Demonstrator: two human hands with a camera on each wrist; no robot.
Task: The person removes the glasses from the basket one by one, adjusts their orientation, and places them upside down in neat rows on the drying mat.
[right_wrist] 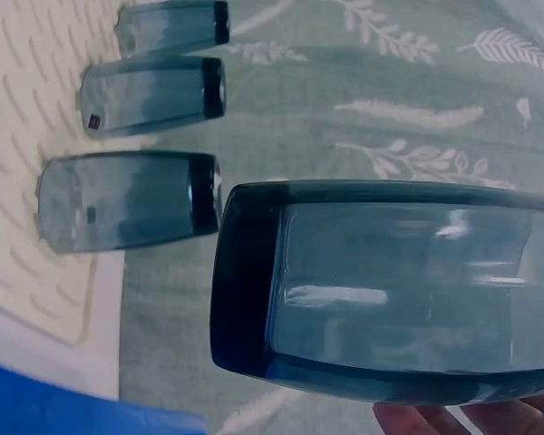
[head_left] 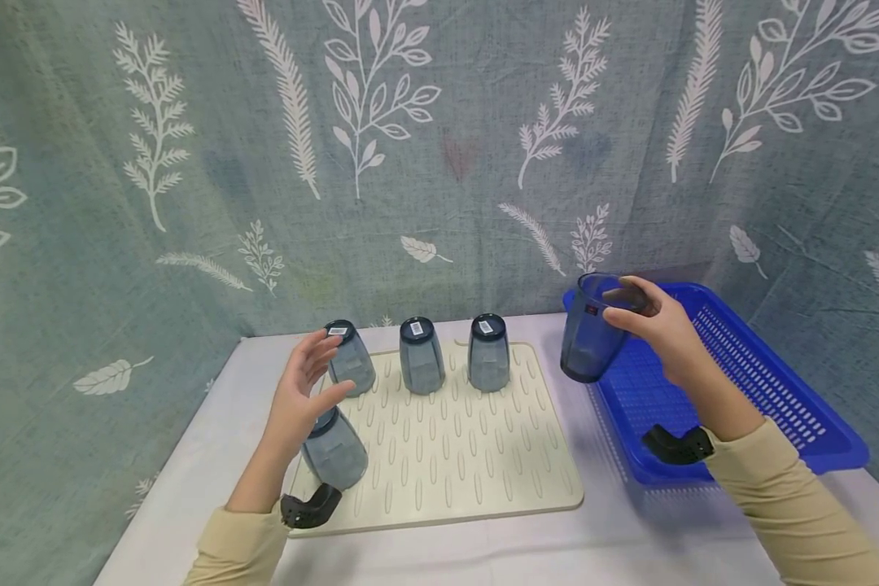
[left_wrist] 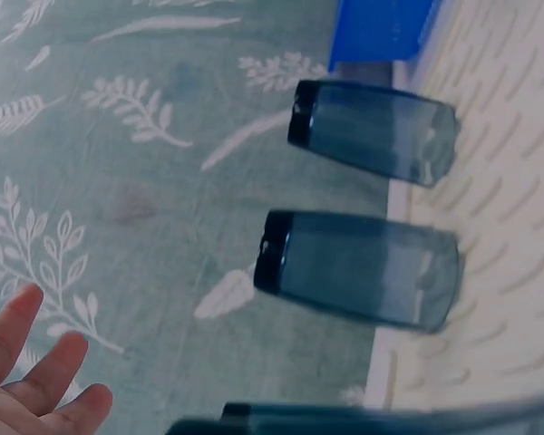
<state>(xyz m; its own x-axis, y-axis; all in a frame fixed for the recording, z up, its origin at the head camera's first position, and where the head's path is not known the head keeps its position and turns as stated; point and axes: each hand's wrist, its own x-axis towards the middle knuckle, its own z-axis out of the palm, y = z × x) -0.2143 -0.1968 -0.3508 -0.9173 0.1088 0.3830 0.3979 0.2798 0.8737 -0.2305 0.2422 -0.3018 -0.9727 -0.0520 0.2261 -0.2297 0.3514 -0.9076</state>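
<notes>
My right hand [head_left: 648,317] grips a blue-tinted drinking glass [head_left: 586,338] near its rim, thumb on one side and fingers on the other. The glass is mouth up, slightly tilted, and overlaps the left side of a blue basket [head_left: 758,334] in the head view. Its thick dark base [right_wrist: 245,276] shows large in the right wrist view. My left hand [head_left: 300,399] is raised with fingers spread and holds nothing. Close by it are a back-left glass [head_left: 353,366] and a front-left glass [head_left: 337,456], both upside down on a cream drying mat [head_left: 461,456], partly hidden by the hand.
Two more upside-down glasses stand along the mat's back edge, a middle glass [head_left: 421,358] and a right glass [head_left: 488,358]. A patterned green cloth [head_left: 454,163] hangs directly behind the white table [head_left: 198,456]. The basket's raised walls stand right of the mat.
</notes>
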